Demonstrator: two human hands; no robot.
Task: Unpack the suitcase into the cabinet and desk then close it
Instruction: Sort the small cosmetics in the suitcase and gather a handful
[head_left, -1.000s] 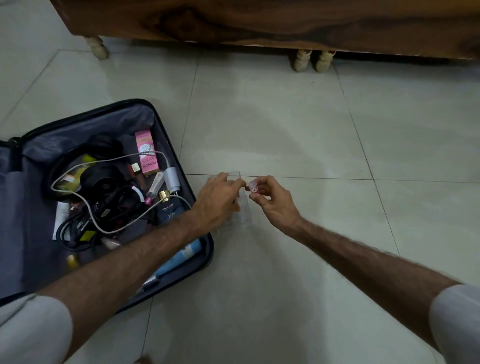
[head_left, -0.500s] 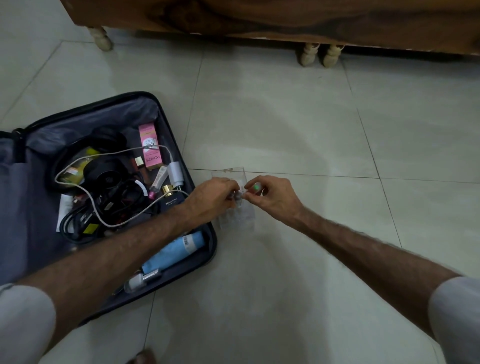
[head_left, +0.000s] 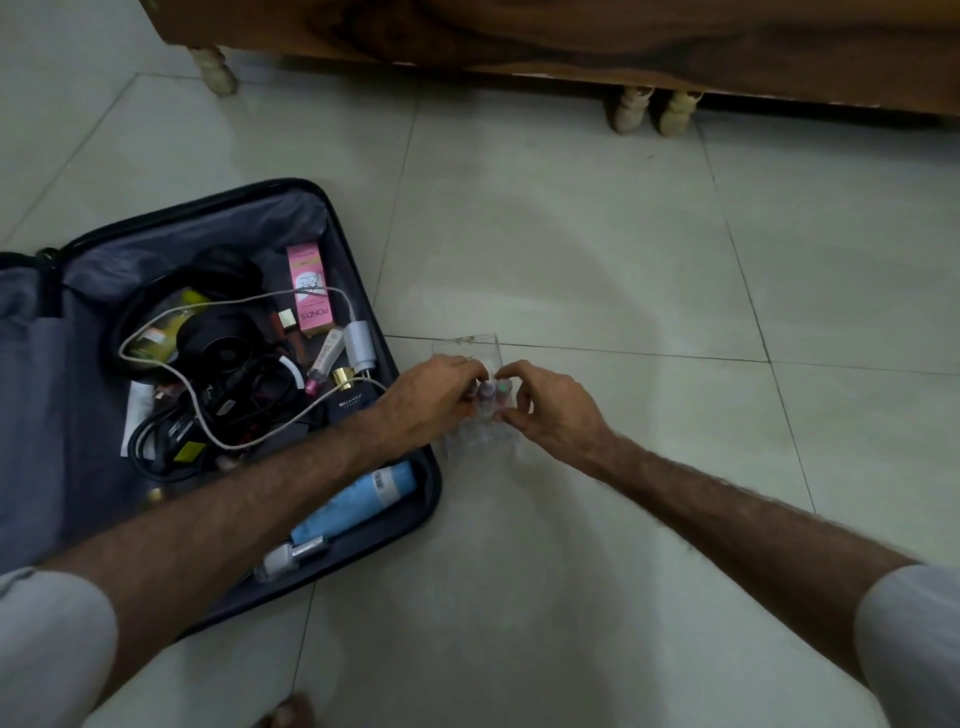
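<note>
Most of the view is pale tiled floor (head_left: 571, 249), with a dark wooden cabinet (head_left: 571, 36) on turned legs along the top edge. Lower left, the suitcase (head_left: 332, 218) lies open and far from unpacked: black cables, a white charger lead, a pink box (head_left: 307, 291), a blue tube (head_left: 353, 506) and other toiletries remain inside. Just beside its right edge a clear plastic organiser (head_left: 470, 348) sits on the floor, holding a few small bottles (head_left: 493, 392). The step appears to be sorting those bottles into it before carrying them off; next comes seating them upright, then lifting the tray level. Both arms reach forward. The left hand (head_left: 436, 397) curls around a bottle from the left; the right hand (head_left: 545, 405) pinches one between thumb and fingertips.
</note>
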